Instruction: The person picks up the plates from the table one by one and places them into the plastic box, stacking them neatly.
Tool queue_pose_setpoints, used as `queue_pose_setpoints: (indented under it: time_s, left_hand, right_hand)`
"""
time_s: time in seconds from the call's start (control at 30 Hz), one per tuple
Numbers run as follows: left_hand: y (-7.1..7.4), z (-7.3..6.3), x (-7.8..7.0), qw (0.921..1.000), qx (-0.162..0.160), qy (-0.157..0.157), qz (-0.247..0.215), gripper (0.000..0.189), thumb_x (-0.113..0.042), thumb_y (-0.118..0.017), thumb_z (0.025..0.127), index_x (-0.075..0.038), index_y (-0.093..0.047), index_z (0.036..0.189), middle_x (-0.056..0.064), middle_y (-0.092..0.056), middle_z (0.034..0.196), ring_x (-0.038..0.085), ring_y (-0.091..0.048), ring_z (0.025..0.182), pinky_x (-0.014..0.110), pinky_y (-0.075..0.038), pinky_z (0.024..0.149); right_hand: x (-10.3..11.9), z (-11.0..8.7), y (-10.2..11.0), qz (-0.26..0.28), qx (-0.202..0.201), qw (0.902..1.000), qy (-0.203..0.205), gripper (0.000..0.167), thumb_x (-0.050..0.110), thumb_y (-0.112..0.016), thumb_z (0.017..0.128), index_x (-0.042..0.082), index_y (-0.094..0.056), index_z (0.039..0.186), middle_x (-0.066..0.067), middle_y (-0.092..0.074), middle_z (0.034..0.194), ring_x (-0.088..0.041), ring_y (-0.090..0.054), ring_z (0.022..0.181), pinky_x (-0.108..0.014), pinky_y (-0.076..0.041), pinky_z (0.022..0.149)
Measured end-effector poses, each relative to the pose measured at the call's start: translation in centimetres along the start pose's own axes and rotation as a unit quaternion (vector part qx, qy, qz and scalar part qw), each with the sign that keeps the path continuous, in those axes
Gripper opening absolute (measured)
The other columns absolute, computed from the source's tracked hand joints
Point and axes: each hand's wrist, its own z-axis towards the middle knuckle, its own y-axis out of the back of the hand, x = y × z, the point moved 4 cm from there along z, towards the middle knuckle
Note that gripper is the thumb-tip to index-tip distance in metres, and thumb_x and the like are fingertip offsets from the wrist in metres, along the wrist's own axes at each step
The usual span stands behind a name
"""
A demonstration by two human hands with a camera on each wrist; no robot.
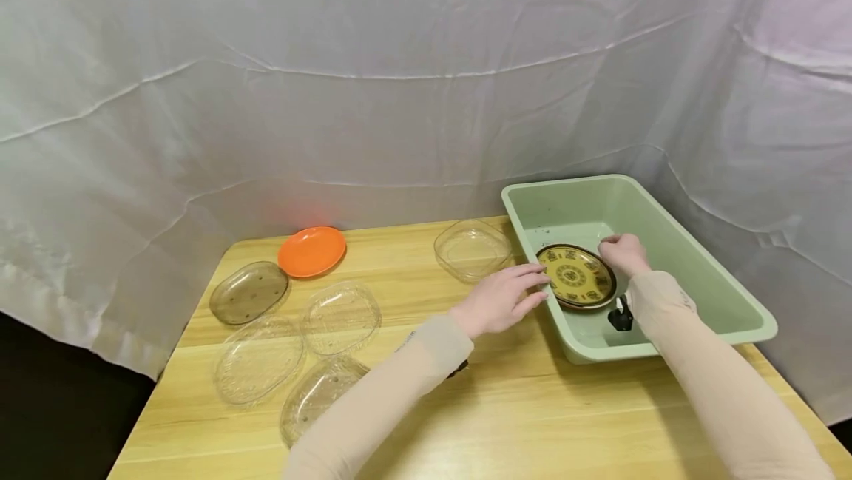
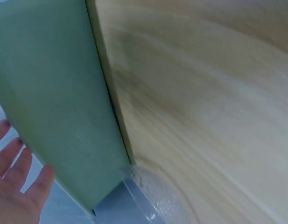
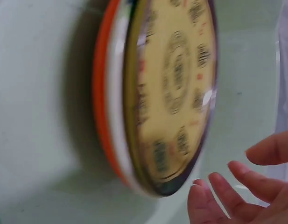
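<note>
A yellow plate (image 1: 571, 276) with a dark rim and dark printed patterns lies inside the green tub (image 1: 705, 265). In the right wrist view a white plate (image 3: 116, 93) and an orange plate (image 3: 102, 112) show stacked beneath it. My right hand (image 1: 624, 252) is in the tub at the stack's right edge; its fingers (image 3: 242, 175) are spread loosely and hold nothing. My left hand (image 1: 499, 299) reaches to the tub's left rim, straight fingers over the edge beside the plate.
A clear plastic tray (image 1: 472, 249) stands left of the tub. Farther left on the wooden table (image 1: 532, 428) are an orange plate (image 1: 311, 251), a brownish clear lid (image 1: 249, 293) and several more clear plastic pieces (image 1: 341, 319). Grey cloth (image 1: 373, 125) hangs behind.
</note>
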Motion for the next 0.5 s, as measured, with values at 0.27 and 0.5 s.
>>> queue_pose_setpoints:
  time_s: [0.27, 0.5]
  left_hand:
    - [1.5, -1.5, 3.3, 0.9987, -0.002, 0.050, -0.012, 0.049, -0.041, -0.038, 0.109, -0.017, -0.045, 0.151, 0.004, -0.041, 0.161, 0.023, -0.042, 0.148, 0.038, -0.031, 0.126]
    - [3.3, -3.5, 7.4, 0.9949, -0.026, 0.097, -0.005, 0.047, -0.037, -0.044, 0.108, -0.016, -0.047, 0.150, 0.007, -0.045, 0.158, 0.026, -0.045, 0.146, 0.042, -0.035, 0.124]
  right_hand:
    - [3.4, -0.5, 0.2, 0.143, -0.054, 0.9879, 0.025, 0.047, 0.017, -0.039, 0.102, -0.003, -0.051, 0.143, -0.020, -0.058, 0.130, -0.014, -0.061, 0.103, -0.014, -0.053, 0.081]
    - [7.9, -2.1, 0.1, 0.292, -0.047, 0.9533, 0.060, 0.030, 0.013, -0.041, 0.104, 0.007, -0.057, 0.128, 0.011, -0.059, 0.100, 0.003, -0.061, 0.084, -0.008, -0.055, 0.080]
